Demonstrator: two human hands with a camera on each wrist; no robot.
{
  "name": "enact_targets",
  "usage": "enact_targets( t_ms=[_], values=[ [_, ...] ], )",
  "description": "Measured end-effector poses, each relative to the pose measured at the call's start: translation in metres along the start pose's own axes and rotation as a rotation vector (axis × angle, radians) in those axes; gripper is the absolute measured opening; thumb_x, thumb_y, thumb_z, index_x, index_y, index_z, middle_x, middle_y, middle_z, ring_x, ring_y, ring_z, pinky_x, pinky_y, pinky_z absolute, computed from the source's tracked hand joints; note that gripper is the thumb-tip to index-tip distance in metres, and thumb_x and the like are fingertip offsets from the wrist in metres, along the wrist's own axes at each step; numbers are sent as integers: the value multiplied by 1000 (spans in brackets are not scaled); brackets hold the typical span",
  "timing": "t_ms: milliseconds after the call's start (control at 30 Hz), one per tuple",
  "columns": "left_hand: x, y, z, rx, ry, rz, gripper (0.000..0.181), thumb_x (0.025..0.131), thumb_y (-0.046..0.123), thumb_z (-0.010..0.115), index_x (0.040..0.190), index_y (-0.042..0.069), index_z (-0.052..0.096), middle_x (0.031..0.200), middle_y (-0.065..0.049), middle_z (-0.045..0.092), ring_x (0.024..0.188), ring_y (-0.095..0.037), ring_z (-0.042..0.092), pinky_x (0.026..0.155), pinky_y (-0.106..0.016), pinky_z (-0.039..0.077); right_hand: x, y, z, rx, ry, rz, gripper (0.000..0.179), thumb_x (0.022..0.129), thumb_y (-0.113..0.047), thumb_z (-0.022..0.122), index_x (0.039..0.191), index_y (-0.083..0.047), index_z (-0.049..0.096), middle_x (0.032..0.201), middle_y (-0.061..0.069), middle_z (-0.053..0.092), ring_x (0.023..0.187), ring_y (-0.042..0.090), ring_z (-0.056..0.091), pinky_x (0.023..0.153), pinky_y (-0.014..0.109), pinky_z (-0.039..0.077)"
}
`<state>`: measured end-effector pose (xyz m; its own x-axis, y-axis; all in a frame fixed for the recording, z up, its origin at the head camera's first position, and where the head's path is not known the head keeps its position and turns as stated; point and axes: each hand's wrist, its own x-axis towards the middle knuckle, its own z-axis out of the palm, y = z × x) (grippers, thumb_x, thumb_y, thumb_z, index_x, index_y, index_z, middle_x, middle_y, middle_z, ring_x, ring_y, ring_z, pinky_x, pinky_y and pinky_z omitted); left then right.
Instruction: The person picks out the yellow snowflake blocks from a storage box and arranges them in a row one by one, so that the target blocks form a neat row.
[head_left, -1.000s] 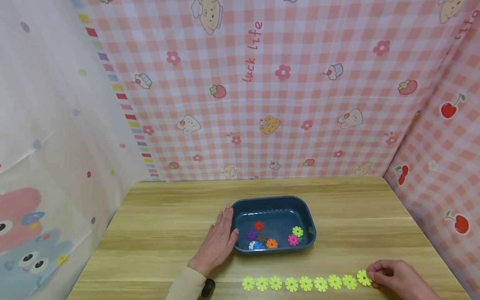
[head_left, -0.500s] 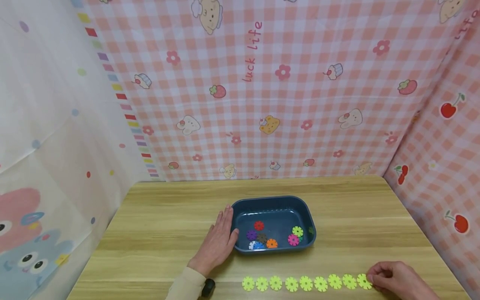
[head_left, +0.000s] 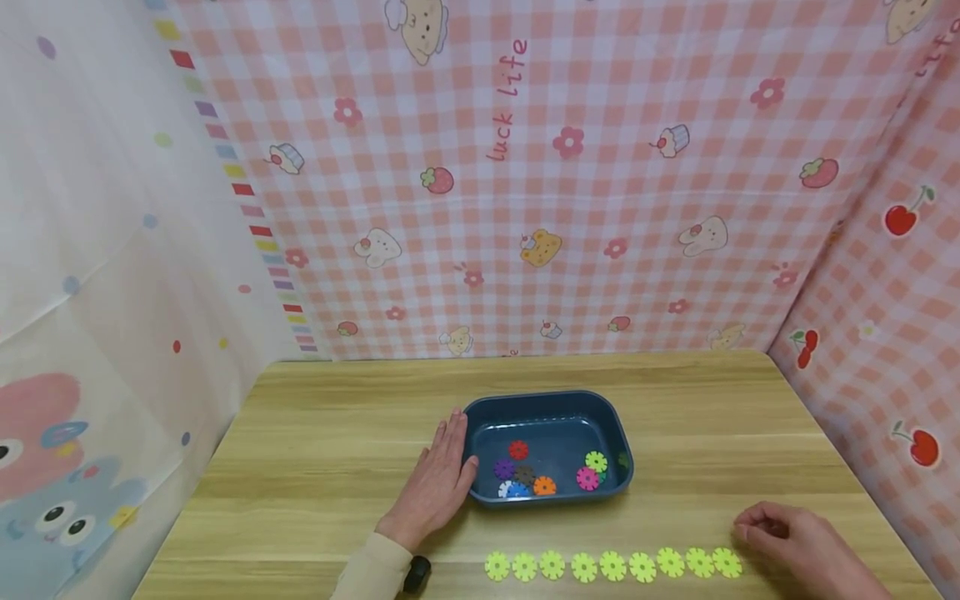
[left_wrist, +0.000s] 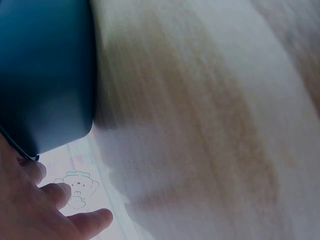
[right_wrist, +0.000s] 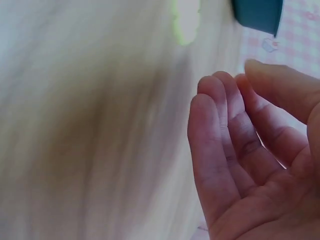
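My left hand [head_left: 431,492] lies with fairly straight fingers along the left side of a dark blue rectangular tray [head_left: 555,501], touching its wall. The left wrist view has the tray's outer wall [left_wrist: 47,75] beside the fingers. In front of the tray, several yellow-green notched plastic discs [head_left: 606,567] form a row across the table. Just right of the row's last disc [head_left: 721,562] hovers my right hand [head_left: 798,542], its fingers loosely bent. Nothing sits between the thumb and fingers of the right hand [right_wrist: 240,150] in the right wrist view.
Inside the tray lie loose discs, among them a red one [head_left: 518,450], an orange one [head_left: 538,485] and a pink one [head_left: 582,477]. A wood-grain table [head_left: 337,425] carries everything. Behind it hangs a pink checked cloth [head_left: 495,208]; patterned cloths flank both sides.
My right hand has set the last yellow-green disc in line with the row, released it, and drawn slightly up and to the right. The left hand and tray stay put.
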<state>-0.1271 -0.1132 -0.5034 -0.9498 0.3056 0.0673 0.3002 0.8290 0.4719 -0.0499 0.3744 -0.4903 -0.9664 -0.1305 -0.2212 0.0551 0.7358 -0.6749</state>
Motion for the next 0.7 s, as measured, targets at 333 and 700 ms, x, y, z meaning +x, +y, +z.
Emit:
enact_targets(
  t_ms=[333,700],
  values=[
    [1,0,0,8,4,2,66,112,34,41,165,2,18,173,-14,14,157,-38,18,117,-65,29,14,-45,-1,20,154,-80,27,103,-30,66,112,-6,74,100,1,75,84,6,67,70,24,55],
    [-1,0,-1,4,3,6,67,111,33,42,165,2,17,172,-15,14,156,-38,18,117,-66,29,39,-89,13,60,250,-206,16,101,-24,70,105,-10,77,96,0,76,81,4,66,70,24,55]
  ],
)
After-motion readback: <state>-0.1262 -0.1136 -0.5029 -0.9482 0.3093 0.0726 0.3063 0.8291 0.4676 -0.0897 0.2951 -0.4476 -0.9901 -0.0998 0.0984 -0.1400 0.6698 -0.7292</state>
